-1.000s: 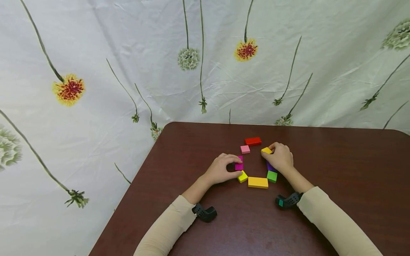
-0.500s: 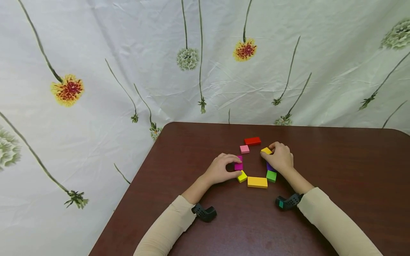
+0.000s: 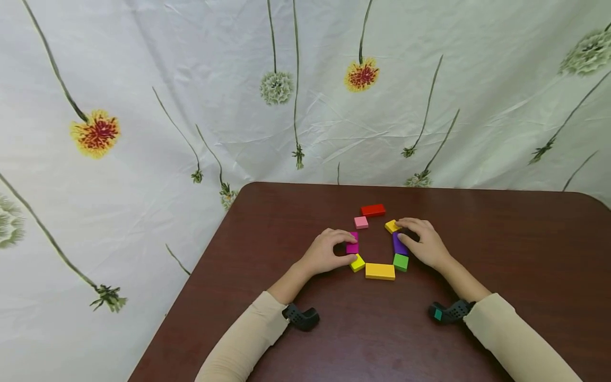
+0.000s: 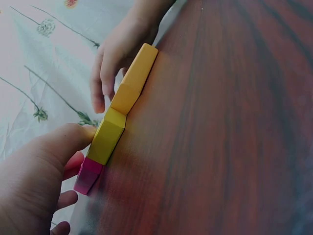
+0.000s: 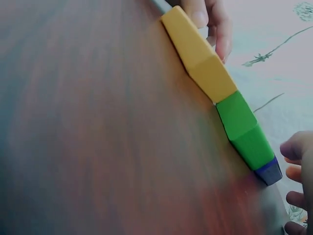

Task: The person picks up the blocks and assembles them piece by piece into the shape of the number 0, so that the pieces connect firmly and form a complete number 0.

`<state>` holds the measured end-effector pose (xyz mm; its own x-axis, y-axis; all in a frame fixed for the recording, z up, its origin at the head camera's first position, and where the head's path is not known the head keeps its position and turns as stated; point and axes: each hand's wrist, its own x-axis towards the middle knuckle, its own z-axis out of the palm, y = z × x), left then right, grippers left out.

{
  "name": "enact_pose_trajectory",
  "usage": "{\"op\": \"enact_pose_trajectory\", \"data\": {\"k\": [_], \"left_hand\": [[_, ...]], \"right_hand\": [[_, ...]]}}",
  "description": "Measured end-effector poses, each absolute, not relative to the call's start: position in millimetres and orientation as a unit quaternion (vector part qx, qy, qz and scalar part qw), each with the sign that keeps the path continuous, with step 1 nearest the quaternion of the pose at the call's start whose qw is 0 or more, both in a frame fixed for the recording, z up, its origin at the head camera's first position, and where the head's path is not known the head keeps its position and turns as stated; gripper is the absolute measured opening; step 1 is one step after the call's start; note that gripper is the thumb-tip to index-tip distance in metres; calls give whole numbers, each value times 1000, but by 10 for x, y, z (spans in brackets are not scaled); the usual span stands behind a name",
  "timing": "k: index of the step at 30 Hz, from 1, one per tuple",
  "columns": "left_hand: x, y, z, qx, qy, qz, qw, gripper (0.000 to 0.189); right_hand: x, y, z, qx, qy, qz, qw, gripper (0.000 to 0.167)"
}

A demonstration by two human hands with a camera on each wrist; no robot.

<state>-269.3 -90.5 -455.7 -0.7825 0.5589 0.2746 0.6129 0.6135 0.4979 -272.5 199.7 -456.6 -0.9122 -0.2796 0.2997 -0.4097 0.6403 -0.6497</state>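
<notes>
Wooden-looking toy blocks form a partial ring on the table. My left hand (image 3: 326, 253) lies along its left side, the thumb at a yellow block (image 3: 357, 263) and the fingers at a magenta block (image 3: 352, 248), with no curl round either. Across from it my right hand (image 3: 426, 244) holds nothing; its fingertips are right at a small orange-yellow block (image 3: 392, 226), its thumb by a purple block (image 3: 399, 244). A green block (image 5: 247, 132) adjoins the purple one. Between green and yellow sits a long orange-yellow block (image 4: 134, 81) at the near side.
Farther back lie a pink block (image 3: 361, 223) and a red block (image 3: 373, 210), apart from the others. The dark brown table (image 3: 372, 339) reaches back to a white flower-printed cloth (image 3: 215, 63). Each wrist wears a black band (image 3: 302, 317).
My right hand has let go of the small orange-yellow block and drawn back to the right, uncovering the purple block. My left hand stays in place; the view has shifted slightly.
</notes>
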Motion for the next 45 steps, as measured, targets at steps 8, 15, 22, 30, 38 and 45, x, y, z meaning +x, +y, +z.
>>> {"op": "enact_pose_trajectory", "data": {"k": [8,15,22,30,38,45], "left_hand": [[-2678,-915,-4534,-327,-897,-293,45,38],[-2700,-891,-4474,-326,-904,-276,36,36],[-2878,-752,-4430,-290,-913,-284,50,26],[-3182,-471,-4287,-206,-947,-234,78,27],[-3316,-350,-4245,-153,-971,-183,28,35],[-3360,-317,-4262,-153,-974,-165,19,32]], "right_hand": [[-2714,1979,-4629,200,-897,382,96,32],[-2715,1987,-4646,199,-898,379,98,33],[-2713,1989,-4677,200,-898,380,98,33],[-2728,1997,-4670,200,-897,379,103,33],[-2732,1997,-4672,201,-898,379,101,33],[-2732,1999,-4676,199,-898,380,102,33]]}}
